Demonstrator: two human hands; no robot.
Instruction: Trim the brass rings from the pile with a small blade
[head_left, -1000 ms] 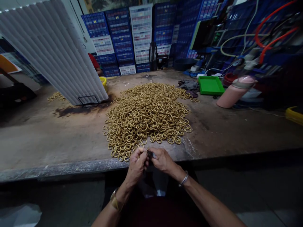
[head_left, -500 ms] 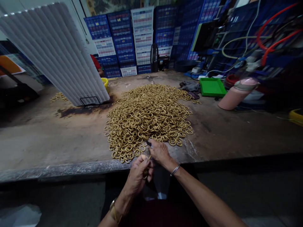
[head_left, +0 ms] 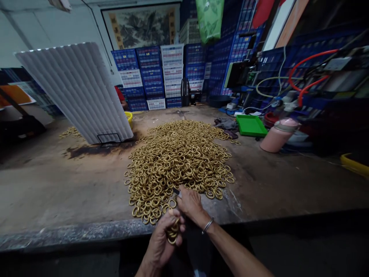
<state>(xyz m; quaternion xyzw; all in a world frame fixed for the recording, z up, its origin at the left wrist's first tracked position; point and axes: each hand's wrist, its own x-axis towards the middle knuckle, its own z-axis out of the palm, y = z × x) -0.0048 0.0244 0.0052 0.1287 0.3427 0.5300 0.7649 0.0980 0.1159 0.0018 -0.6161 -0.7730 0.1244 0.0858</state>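
Several rings (head_left: 173,230) in left hand (head_left: 163,240)

No readable text showing anywhere. Yellow side strips of framed landscape painting (head_left: 141,27) on back wall carrying characters, too blurred to read. Blue and white stacked plastic crates (head_left: 161,75) showing no legible labels.

Golden-brass rings (head_left: 178,161); bright green tray (head_left: 251,125); pink flask (head_left: 276,136); white ribbed panel (head_left: 77,90); blue and white crates (head_left: 161,73).
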